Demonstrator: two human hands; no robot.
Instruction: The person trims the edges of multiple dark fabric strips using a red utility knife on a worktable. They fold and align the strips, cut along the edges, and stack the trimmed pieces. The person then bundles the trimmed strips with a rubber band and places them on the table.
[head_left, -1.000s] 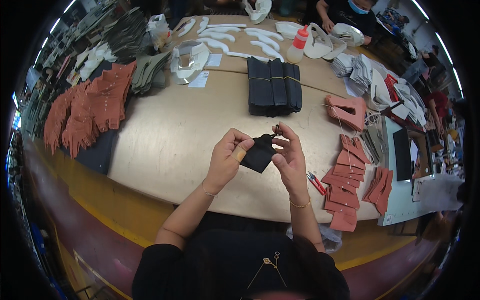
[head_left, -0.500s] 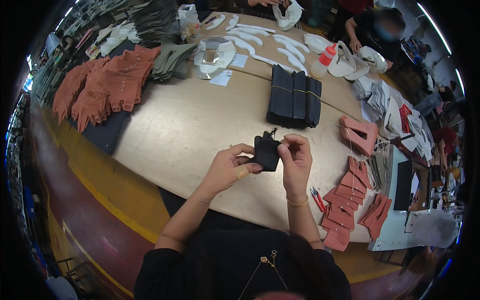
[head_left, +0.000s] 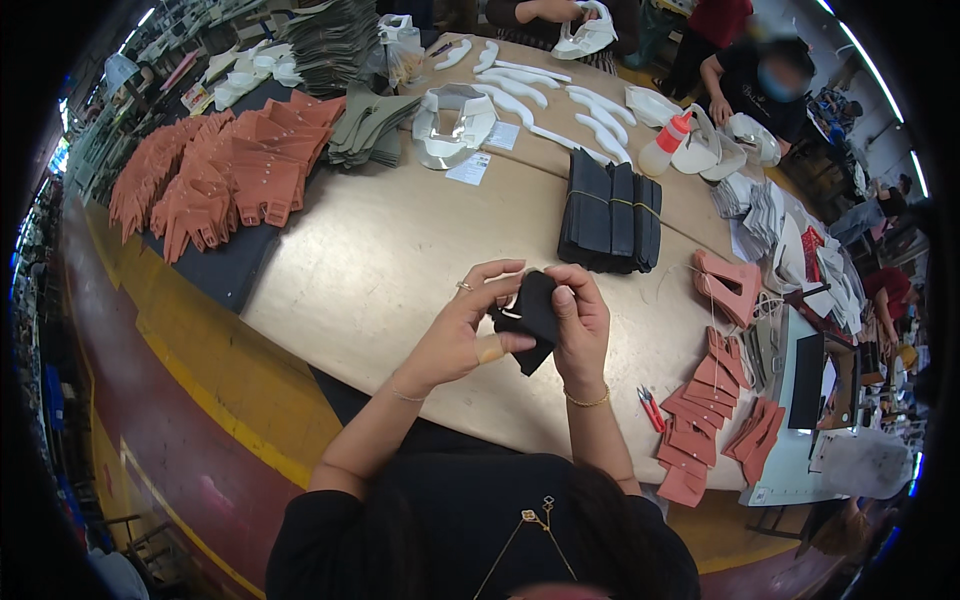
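Observation:
Between my hands, over the near part of the table, is a small black fabric piece (head_left: 540, 308), folded or pouch-like. My left hand (head_left: 466, 330) grips its left side between thumb and fingers; a tan bandage wraps the thumb. My right hand (head_left: 580, 325) pinches its upper right edge. Something small and pale shows at the piece's left edge, too small to name. Just beyond lies a stack of black pieces (head_left: 608, 218) tied in bundles with yellowish bands. Red-handled thread snips (head_left: 651, 409) rest to the right of my right hand.
Rust-coloured cut pieces (head_left: 690, 440) lie at the right, with larger rust piles (head_left: 240, 165) at the left. White curved strips (head_left: 600, 120), a white moulded part (head_left: 452, 125) and a red-capped bottle (head_left: 664, 145) sit farther back. Other people (head_left: 765, 85) work across the table.
The black piece has been turned and tilted in my hands, and my left fingers have moved up its left side. The whole scene has shifted slightly right and down in view.

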